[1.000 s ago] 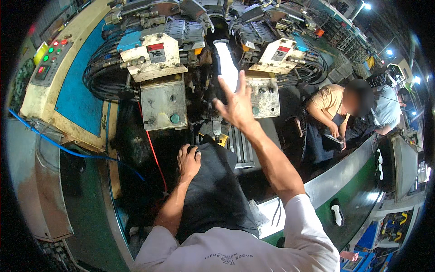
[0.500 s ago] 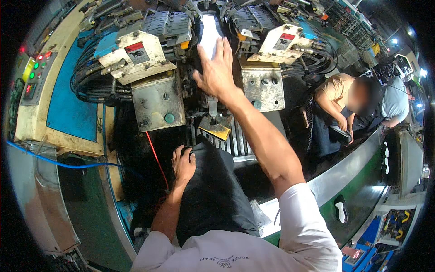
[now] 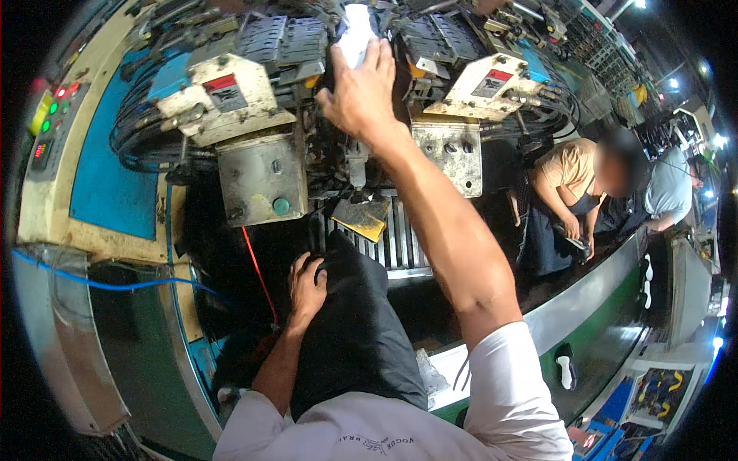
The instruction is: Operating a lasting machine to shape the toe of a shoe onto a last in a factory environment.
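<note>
A shoe bottom (image 3: 355, 32), white and elongated, sits in the middle of the machine between its two side clamp units. My right hand (image 3: 365, 96) reaches up to it, fingers stretched out and laid on its near end. The hand covers that end, and I cannot make out how the machine grips the piece. My left hand (image 3: 308, 286) rests on my dark-trousered thigh, fingers loosely bent and apart, holding nothing.
Metal guards (image 3: 261, 178) flank my right arm, below hoses. A control panel (image 3: 51, 127) with lit buttons stands left. At right runs a green conveyor belt (image 3: 530, 396) carrying dark shoes with white bottoms (image 3: 566, 367). A seated person (image 3: 565, 173) handles a dark shoe beyond.
The view has shifted slightly. My right hand stays on the white shoe bottom and my left hand on my thigh. The nearest shoe on the belt sits a little closer to me.
</note>
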### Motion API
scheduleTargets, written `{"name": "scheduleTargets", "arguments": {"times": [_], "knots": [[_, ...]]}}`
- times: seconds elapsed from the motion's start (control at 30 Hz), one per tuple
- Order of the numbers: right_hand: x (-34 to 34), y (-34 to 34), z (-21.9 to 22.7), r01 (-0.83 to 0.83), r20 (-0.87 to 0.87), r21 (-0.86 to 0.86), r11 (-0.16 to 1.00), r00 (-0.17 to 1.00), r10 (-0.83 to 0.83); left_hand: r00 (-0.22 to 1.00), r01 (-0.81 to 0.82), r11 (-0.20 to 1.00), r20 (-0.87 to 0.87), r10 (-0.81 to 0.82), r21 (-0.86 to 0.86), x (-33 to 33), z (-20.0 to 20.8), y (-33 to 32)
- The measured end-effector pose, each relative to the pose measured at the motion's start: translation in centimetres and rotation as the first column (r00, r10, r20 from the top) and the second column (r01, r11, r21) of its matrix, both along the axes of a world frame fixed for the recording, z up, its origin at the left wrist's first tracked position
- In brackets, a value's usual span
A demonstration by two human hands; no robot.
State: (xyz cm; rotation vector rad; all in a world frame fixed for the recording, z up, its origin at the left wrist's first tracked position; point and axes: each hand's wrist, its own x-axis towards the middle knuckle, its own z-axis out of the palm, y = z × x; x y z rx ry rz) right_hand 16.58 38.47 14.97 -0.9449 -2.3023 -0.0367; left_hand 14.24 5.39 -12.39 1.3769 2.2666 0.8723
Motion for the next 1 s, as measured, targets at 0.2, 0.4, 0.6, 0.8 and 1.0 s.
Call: {"name": "scheduleTargets", "arguments": {"times": [0.2,0.4,0.6,0.8,1.0], "knots": [[2.2,0.0,0.2,-0.063,0.086,0.144,0.988,0.995,0.051,0.871,-0.172,0.967,0.488,0.061,0.187,0.8,4.8,-9.6],[10.5,-12.9,-16.7,-0.419,-0.069,-0.251,0.872,0.907,0.416,0.833,-0.482,0.872,0.351,0.428,0.080,5.1,6.6,-25.8],[16.3,-24.7,-31.2,-0.244,0.021,-0.749,0.616,0.921,0.390,0.582,-0.742,0.659,0.368,0.725,-0.126,11.2,7.1,-36.6],[15.1,-22.4,-30.7,-0.334,-0.100,-0.848,0.411,0.863,0.496,0.093,-0.995,0.088,-0.106,0.990,-0.052,16.5,4.2,-57.4],[16.0,-22.9,-30.4,-0.353,-0.064,-0.793,0.498,0.860,0.507,0.432,-0.582,0.512,0.294,0.853,-0.631,26.1,3.7,-68.7]]}}
